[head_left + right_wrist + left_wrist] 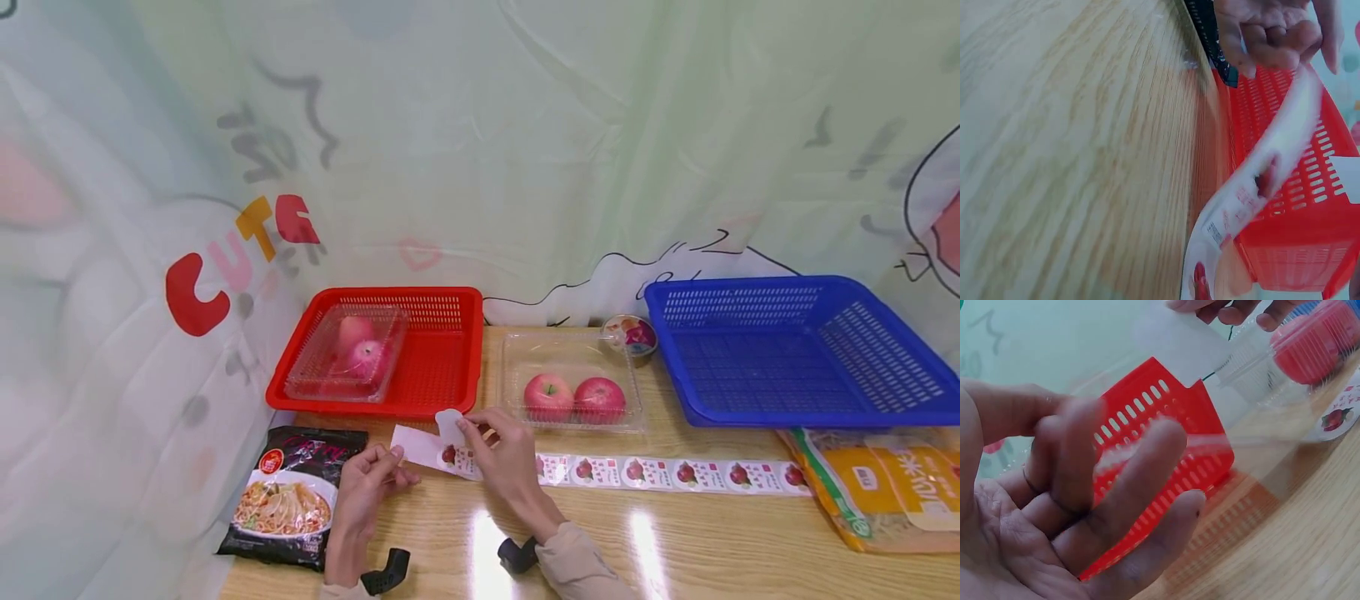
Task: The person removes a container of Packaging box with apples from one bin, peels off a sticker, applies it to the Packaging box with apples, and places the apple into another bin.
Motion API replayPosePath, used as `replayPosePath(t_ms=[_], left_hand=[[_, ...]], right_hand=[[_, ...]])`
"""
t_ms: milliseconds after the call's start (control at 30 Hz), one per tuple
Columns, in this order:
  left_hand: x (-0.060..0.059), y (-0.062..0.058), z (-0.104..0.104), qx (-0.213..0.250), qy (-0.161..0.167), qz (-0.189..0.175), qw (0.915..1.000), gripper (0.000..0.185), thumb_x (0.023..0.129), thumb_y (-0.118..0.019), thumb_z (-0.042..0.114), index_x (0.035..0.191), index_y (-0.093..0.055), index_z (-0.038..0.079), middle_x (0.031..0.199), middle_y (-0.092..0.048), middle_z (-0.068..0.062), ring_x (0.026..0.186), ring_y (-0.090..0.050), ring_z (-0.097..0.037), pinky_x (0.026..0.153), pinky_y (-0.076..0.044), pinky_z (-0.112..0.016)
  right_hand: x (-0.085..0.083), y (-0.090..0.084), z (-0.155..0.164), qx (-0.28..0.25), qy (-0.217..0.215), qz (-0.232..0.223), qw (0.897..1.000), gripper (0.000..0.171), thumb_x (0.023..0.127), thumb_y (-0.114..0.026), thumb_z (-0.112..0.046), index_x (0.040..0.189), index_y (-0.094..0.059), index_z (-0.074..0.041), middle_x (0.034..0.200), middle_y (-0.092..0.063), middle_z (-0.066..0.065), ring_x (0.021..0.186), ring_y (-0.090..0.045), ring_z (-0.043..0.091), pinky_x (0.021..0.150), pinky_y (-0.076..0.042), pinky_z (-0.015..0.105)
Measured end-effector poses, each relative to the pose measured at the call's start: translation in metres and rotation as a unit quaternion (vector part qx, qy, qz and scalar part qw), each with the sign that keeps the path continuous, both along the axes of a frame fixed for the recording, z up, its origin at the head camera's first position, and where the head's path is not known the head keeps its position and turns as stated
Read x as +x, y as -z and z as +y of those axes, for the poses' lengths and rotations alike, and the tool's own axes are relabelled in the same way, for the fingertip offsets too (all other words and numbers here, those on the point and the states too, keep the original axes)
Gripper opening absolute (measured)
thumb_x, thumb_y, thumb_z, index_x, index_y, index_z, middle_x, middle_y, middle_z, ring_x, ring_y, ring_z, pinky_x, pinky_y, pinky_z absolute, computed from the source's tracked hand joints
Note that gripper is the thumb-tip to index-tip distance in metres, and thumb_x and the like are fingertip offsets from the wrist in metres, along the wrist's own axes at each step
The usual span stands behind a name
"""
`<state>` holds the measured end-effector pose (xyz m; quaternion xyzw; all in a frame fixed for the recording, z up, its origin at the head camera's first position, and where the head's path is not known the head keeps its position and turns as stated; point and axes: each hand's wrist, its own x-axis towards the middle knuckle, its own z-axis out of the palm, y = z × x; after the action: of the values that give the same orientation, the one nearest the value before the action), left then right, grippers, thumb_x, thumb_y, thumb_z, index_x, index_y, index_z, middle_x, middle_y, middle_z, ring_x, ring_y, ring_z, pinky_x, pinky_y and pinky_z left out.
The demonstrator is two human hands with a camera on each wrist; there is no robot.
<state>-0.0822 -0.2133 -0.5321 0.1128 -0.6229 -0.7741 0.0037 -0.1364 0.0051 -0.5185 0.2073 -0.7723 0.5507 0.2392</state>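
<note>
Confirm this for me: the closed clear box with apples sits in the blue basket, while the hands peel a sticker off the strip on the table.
Not quite. The closed clear box sits in the red basket, as the head view shows; the blue basket holds nothing visible. The rest stands: the left hand holds the strip's end while the right hand peels a sticker from the sticker strip on the table.
</note>
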Motion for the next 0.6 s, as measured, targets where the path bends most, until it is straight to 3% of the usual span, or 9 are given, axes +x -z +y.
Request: replayPosePath(t_ms=[200, 333, 600], left_hand=[[0.002, -0.007, 0.006, 0.001, -0.005, 0.021, 0.9998, 0.035, 0.108, -0.06, 0.015, 0.075, -0.064, 0.007, 0.044, -0.044, 0.001, 0.043, -0.064, -0.013, 0.062, -0.066, -0.037], [0.001, -0.017, 0.019, -0.024, -0.016, 0.001, 0.9996, 0.035, 0.109, -0.06, 0.022, 0.082, -0.069, 0.002, 0.047, -0.05, 0.0, 0.043, -0.062, -0.013, 0.057, -0.064, -0.033], [-0.009, -0.041, 0.055, -0.068, 0.047, -0.035, 0.996, 0.048, 0.11, -0.057, 0.035, 0.096, -0.069, -0.01, 0.056, -0.057, -0.002, 0.049, -0.058, -0.014, 0.056, -0.061, -0.029]], right_hand=[[0.0, -0.001, 0.008, 0.022, 0.009, 0.045, 0.999, 0.011, 0.084, -0.086, 0.0, 0.094, -0.081, -0.004, 0.085, -0.079, 0.006, 0.068, -0.069, 0.013, 0.057, -0.058, 0.019], [0.002, -0.004, 0.014, 0.061, 0.01, 0.1, 0.993, 0.015, 0.081, -0.089, 0.0, 0.093, -0.081, -0.004, 0.083, -0.077, 0.005, 0.066, -0.069, 0.013, 0.057, -0.058, 0.019], [0.01, -0.017, 0.024, 0.162, -0.001, 0.182, 0.97, 0.014, 0.081, -0.091, -0.007, 0.091, -0.082, -0.008, 0.09, -0.079, 0.001, 0.078, -0.076, 0.013, 0.071, -0.063, 0.025]])
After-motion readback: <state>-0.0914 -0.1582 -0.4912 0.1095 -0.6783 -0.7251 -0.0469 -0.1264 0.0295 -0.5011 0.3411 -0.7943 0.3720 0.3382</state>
